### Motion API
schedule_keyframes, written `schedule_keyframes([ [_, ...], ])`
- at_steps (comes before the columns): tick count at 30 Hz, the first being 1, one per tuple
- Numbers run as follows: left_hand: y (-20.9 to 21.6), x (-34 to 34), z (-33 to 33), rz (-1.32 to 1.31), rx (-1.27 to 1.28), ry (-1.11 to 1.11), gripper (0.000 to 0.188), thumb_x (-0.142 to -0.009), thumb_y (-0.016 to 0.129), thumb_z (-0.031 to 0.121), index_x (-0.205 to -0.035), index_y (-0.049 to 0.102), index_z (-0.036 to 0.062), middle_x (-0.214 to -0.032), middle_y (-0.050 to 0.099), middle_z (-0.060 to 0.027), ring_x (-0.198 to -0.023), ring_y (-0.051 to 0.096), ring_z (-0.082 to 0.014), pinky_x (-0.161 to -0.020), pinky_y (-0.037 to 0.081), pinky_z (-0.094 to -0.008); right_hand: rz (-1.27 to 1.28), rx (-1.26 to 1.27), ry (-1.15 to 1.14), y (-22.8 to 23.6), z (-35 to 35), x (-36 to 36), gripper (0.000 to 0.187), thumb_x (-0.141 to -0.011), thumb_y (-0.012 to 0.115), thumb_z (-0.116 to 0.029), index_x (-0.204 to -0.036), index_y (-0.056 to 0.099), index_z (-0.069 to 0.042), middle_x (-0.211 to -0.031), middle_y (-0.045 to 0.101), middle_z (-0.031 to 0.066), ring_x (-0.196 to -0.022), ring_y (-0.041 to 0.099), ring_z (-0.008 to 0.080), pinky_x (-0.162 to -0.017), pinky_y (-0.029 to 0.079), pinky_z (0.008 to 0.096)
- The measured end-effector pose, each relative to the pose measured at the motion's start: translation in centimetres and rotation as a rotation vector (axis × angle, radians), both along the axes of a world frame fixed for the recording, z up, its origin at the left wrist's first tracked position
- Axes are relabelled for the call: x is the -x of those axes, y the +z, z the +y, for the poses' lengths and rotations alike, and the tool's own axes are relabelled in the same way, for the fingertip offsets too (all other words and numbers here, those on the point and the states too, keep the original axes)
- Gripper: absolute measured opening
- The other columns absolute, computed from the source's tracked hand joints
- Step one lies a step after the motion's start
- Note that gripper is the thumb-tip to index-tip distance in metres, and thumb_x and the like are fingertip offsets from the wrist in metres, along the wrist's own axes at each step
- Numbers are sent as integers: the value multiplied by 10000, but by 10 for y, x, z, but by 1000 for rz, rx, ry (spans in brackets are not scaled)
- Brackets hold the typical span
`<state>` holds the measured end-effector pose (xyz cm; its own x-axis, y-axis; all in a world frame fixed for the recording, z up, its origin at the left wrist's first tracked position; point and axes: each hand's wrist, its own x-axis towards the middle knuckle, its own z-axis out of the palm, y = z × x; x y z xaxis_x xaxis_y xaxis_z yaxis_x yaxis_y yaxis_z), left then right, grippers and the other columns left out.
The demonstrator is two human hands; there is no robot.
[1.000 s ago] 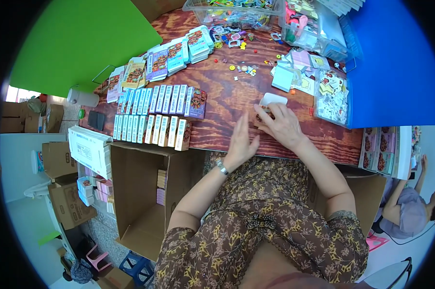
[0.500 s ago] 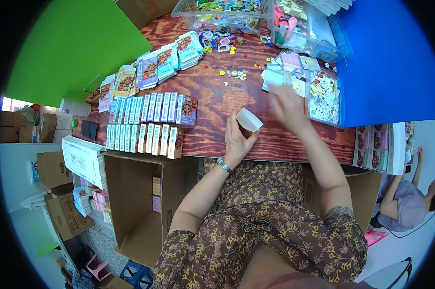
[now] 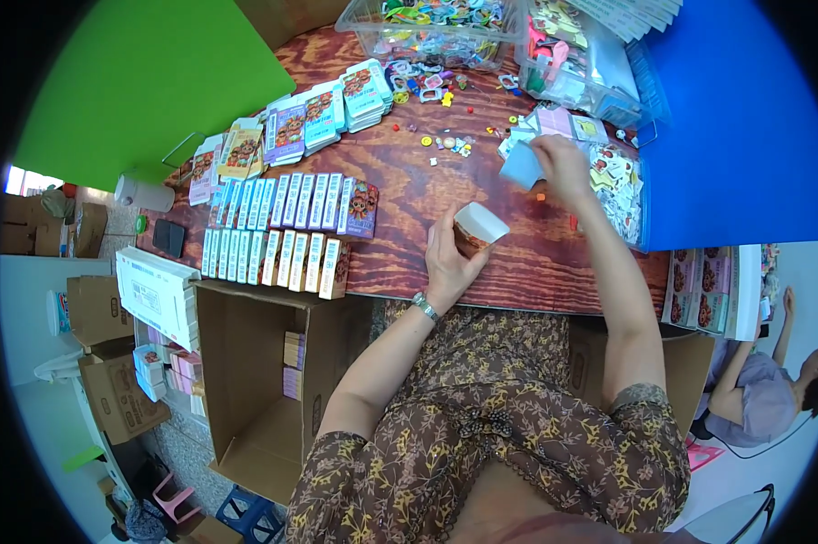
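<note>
Near the front edge of the table, my left hand (image 3: 450, 265) is wrapped round a small cardboard box (image 3: 483, 223). The box's open end faces up and shows a white inside. To the right and farther back, my right hand (image 3: 565, 170) pinches a flat light-blue packet (image 3: 521, 168) at its right edge. This packet hangs over the table beside a pile of pastel cards (image 3: 554, 122). Small loose trinkets (image 3: 449, 143) lie on the wood between the packet and the far bins. A tiny orange piece (image 3: 541, 197) lies under my right hand.
Two rows of small upright boxes (image 3: 273, 231) stand at left, with stacks of flat cartons (image 3: 304, 118) behind. Clear bins (image 3: 427, 41) of colourful pieces line the far edge. A blue panel (image 3: 735, 118) and a green panel (image 3: 146, 91) flank the table (image 3: 400, 199). Another person (image 3: 762, 390) sits at right.
My right hand, blurred before at the card pile, now grips the light-blue packet and has moved slightly right. My left hand keeps the box, tilted a little more. The whole view has shifted slightly.
</note>
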<state>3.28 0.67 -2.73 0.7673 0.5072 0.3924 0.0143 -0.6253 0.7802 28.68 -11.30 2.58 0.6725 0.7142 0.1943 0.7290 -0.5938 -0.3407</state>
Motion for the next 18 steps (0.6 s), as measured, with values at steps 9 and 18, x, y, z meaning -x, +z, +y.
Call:
schedule_keyframes([
  [9, -3, -11, 4, -44, -42, 77, 874, -717, 833, 127, -1458, 393, -18, -1321, 569, -223, -1144, 569, -409, -967, 483, -469, 56, -565, 192, 76, -11, 121, 180, -873, 700, 10, -1051, 682, -14, -935, 686, 121, -818, 678, 243, -711, 524, 304],
  [18, -3, -9, 3, -74, -67, 67, 893, -681, 839, 89, -1446, 400, -49, -1253, 576, -243, -1126, 570, -407, -984, 464, -467, -346, -207, 422, 51, 10, 139, 260, -795, 737, -69, -1053, 702, -82, -917, 643, 65, -808, 635, 257, -700, 517, 393],
])
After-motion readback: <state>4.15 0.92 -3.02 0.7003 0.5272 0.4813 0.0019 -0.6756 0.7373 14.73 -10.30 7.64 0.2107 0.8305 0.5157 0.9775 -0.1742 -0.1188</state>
